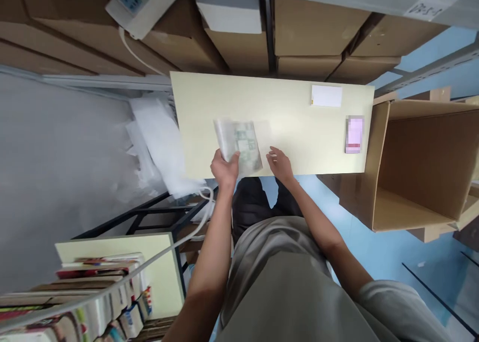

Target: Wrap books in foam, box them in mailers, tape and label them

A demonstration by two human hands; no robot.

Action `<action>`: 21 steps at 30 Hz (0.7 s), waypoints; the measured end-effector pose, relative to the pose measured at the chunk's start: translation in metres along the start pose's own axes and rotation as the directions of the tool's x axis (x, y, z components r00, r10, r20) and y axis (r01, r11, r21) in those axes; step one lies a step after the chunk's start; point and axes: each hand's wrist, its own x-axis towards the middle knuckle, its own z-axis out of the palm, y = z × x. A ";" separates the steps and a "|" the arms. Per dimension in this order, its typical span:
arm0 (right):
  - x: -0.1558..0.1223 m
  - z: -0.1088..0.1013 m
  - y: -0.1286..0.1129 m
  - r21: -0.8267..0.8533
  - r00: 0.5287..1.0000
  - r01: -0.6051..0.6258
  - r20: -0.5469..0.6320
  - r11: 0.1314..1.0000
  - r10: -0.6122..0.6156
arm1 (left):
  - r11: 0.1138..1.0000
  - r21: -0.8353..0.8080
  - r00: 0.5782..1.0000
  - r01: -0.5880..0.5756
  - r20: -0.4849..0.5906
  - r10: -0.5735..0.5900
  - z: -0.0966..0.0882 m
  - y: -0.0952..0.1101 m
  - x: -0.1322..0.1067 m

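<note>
A pale yellow table (292,127) lies in front of me. My left hand (225,168) grips the near left corner of a thin book with a green-and-white cover in a clear plastic wrap (241,143), which rests on the table's near edge; the image there is blurred. My right hand (280,163) sits just right of the book at the table's edge, fingers spread and resting on the clear wrap or the tabletop.
A white card (327,96) and a pink phone-like object (355,134) lie on the table's right side. An open cardboard box (419,167) stands to the right. White plastic bags (157,142) pile up at left, stacked books (93,302) at lower left, cardboard boxes (310,27) behind.
</note>
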 end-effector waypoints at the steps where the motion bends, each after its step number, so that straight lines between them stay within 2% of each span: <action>1: 0.000 -0.001 -0.003 0.031 1.000 -0.018 0.004 0.999 0.018 | 0.999 0.030 1.000 -0.026 0.006 0.025 -0.001 0.005 -0.005; 4: -0.001 -0.012 -0.015 0.117 0.995 -0.097 0.013 0.988 0.096 | 0.994 -0.015 0.983 -0.113 0.144 0.114 0.006 0.020 -0.027; 7: -0.008 -0.032 -0.030 0.212 0.990 -0.131 -0.017 0.968 0.138 | 0.955 -0.184 0.911 -0.235 0.302 0.282 0.021 0.027 -0.047; 10: -0.011 -0.050 -0.040 0.216 0.992 -0.075 -0.079 0.973 0.094 | 0.916 -0.302 0.840 -0.265 0.395 0.373 0.036 0.019 -0.050; 12: -0.009 -0.055 -0.041 0.162 0.988 -0.046 -0.141 0.986 0.069 | 0.918 -0.328 0.834 -0.221 0.424 0.352 0.044 0.009 -0.041; 15: -0.006 -0.049 -0.037 0.186 0.981 -0.046 -0.175 0.982 0.079 | 0.929 -0.366 0.856 -0.059 0.460 0.236 0.050 -0.006 -0.020; 18: -0.011 -0.028 -0.038 0.337 0.979 -0.082 -0.147 0.938 0.138 | 0.899 -0.427 0.836 0.096 0.525 0.161 0.044 -0.016 0.006; 21: -0.014 0.004 -0.052 0.436 0.970 -0.111 -0.148 0.893 0.192 | 0.870 -0.466 0.822 0.161 0.551 0.143 0.025 -0.023 0.035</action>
